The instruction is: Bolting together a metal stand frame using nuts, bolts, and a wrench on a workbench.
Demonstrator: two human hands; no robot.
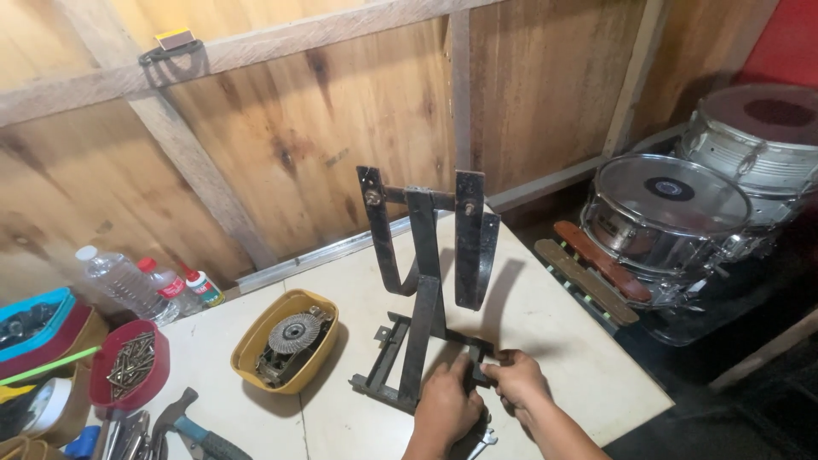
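From the head camera, low centre of the frame, we grip the base of a dark metal frame [426, 290] standing upright on the pale worktop [554, 341]. Our left hand [445, 407] has its fingers wrapped round the base bar, probably steadying it; our right hand [515, 381] pinches its corner. The frame looks rusty, with curved straps.

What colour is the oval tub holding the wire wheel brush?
The oval tub is yellow, seen in the head view, left of the left hand.
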